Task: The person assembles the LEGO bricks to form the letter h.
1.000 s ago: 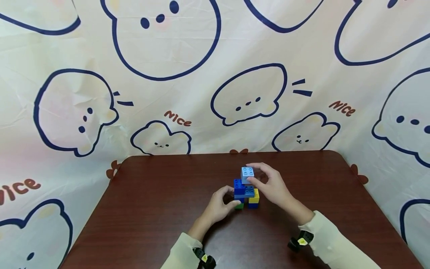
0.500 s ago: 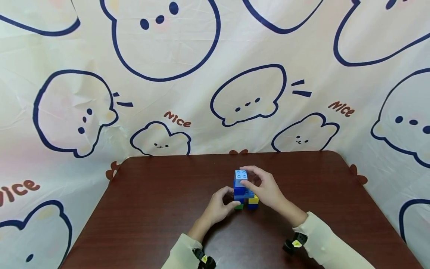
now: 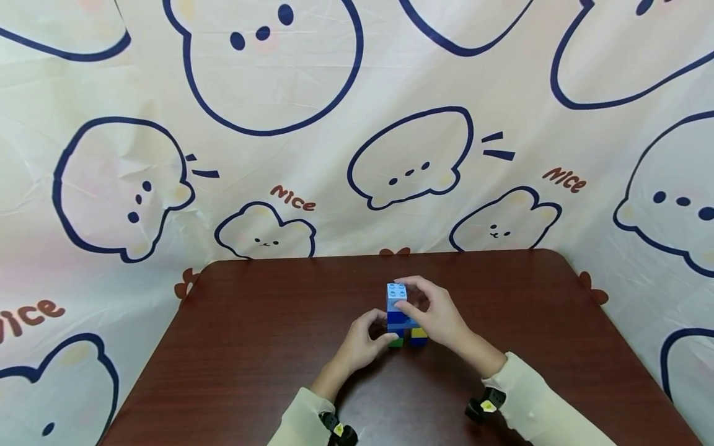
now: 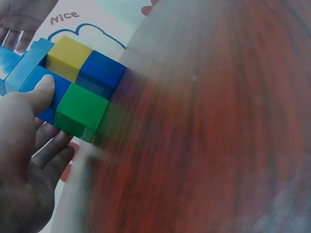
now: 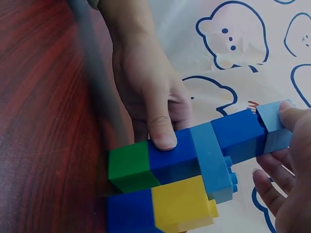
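Note:
A small tower of toy building bricks stands in front of me. My left hand grips its lower dark blue brick, thumb on the near side, just above a green brick. With thumb and fingers, my right hand pinches a light blue brick at the tower's top. That brick sits slightly tilted on the upper dark blue brick, a thin gap showing at their joint. A longer mid-blue brick bridges across to a yellow brick, which rests on another dark blue brick.
The brown wooden table carries the tower near its middle. Behind it hangs a pale cloth printed with cartoon outlines. Both wrists wear black camera straps, the right one near the sleeve's end.
My right hand has brought the light blue brick left and down, from above the tower onto the upper dark blue brick. The left hand keeps its place on the tower.

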`<state>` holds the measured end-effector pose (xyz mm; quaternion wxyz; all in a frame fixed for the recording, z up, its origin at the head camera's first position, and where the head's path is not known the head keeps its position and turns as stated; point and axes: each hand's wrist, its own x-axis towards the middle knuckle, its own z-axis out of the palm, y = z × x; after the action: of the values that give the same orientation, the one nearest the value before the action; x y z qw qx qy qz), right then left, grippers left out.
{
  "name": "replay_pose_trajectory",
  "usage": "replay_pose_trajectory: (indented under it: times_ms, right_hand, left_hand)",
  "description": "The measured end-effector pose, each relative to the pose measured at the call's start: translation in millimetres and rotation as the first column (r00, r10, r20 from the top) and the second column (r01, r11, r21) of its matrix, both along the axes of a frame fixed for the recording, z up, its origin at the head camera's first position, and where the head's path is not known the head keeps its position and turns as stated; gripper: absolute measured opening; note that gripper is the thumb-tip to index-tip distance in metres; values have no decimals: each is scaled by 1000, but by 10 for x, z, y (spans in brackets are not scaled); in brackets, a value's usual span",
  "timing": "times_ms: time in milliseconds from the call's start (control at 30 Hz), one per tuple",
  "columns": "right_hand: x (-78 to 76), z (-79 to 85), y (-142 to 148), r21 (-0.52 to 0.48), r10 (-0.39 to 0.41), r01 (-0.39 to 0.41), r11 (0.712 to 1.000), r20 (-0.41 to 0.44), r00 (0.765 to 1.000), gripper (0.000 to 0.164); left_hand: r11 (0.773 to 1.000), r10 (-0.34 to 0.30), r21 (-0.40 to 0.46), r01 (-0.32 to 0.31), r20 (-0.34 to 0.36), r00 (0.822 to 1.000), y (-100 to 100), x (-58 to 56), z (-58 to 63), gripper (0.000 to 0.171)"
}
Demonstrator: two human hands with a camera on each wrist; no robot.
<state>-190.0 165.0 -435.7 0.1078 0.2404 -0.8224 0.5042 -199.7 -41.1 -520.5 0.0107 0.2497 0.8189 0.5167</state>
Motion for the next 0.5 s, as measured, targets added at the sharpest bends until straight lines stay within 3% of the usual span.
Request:
replay_pose_trajectory:
  times_ms: [500]
  right_hand:
    - [-7,26,2,54,19,-19,998,-14,1000,36]
  left_hand:
    - [1000,6,-11,-6,1,1000,2,13,7,23]
